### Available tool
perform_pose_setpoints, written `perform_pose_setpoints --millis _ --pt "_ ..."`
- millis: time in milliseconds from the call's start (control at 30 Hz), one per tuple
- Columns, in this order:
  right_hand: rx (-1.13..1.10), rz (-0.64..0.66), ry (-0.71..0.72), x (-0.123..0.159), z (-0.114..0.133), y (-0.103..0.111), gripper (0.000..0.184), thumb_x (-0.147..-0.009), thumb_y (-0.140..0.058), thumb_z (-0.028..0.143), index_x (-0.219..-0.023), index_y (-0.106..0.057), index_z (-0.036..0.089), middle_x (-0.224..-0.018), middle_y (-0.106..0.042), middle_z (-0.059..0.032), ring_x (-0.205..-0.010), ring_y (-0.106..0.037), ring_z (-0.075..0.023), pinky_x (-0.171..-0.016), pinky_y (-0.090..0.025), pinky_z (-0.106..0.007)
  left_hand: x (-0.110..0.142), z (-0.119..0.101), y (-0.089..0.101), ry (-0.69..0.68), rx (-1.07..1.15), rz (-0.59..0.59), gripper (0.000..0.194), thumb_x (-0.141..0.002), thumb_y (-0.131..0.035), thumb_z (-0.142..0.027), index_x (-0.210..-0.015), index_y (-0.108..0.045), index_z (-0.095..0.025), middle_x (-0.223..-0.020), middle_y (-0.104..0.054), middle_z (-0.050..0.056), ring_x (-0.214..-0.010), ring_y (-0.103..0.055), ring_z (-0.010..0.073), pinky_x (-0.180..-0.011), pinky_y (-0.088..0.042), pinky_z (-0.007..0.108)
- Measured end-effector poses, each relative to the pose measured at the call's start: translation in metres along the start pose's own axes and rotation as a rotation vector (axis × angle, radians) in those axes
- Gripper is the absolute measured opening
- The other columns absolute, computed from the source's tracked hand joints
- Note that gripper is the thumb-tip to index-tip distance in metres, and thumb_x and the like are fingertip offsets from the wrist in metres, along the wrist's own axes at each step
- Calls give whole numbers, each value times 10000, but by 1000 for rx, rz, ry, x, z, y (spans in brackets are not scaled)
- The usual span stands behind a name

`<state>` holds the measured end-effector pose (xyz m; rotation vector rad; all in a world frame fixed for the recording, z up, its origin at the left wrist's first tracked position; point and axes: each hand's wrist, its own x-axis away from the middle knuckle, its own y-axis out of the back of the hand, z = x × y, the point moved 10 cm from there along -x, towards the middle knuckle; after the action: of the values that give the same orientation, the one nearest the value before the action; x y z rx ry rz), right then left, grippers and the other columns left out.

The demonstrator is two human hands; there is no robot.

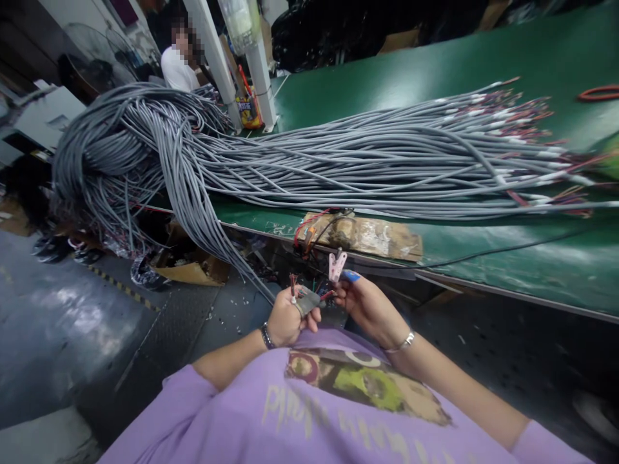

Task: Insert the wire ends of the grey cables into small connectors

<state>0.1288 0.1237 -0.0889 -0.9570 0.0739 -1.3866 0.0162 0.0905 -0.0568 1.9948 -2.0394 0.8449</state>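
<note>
Cables [338, 161] lengthwise on the bench [387, 84]

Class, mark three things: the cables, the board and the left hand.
Cables [338, 158], head view: middle of the gray bundle.
Board [372, 235], head view: middle of its top.
Left hand [284, 318], head view: back of the hand.

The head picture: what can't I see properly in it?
All in the head view:
Cables in the left hand: held part hidden by its fingers.
Red wires by the right hand: too small, blurred to tell if pinched.
Orange loop: cut off by the right edge.
Shirt writing: too blurred to read fully.
</note>
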Motion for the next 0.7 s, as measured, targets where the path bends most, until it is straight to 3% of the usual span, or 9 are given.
perform_pose_setpoints --millis 133,233,433,600,700 --pt "-2 114 -18 -2 11 -15 388 -684 -716 576 -696 -683 190 -625 -633 -6 -528 -515 -96 -480 -446 -204 1 -4 -10 18 5 95 530 -482 -793 -586 -589 -493 -162 -421 -565 -16 -262 -460 74 -272 -143 168" --pt "-2 190 10 -6 20 -29 379 -690 -724 563 -722 -705 185 -632 -655 -16 -538 -541 -109 -479 -456 -214 -1 -2 -22 61 50 171 505 -487 -804 -555 -613 -524 -154 -416 -570 -13 -255 -455 76 -262 -139 169" --pt "-90 174 -8 -17 15 -31 285 -693 -769 458 -752 -726 183 -683 -708 -29 -559 -602 -126 -516 -492 -232 -5 -1 -36 101 133 209 513 -454 -819 -542 -629 -544 -146 -404 -558 -20 -249 -444 73 -259 -126 170" --pt "-139 172 6 -17 15 -33 203 -699 -785 397 -709 -711 208 -654 -706 1 -544 -608 -109 -515 -498 -208 -8 4 -36 110 143 203 477 -485 -814 -504 -629 -538 -143 -415 -558 -18 -254 -443 72 -267 -121 175" --pt "-145 145 -1 -17 15 -32 243 -659 -809 421 -704 -711 203 -646 -702 7 -556 -606 -98 -527 -498 -193 -8 7 -34 119 138 188 475 -488 -812 -499 -633 -530 -146 -414 -558 -14 -255 -444 75 -271 -120 176"
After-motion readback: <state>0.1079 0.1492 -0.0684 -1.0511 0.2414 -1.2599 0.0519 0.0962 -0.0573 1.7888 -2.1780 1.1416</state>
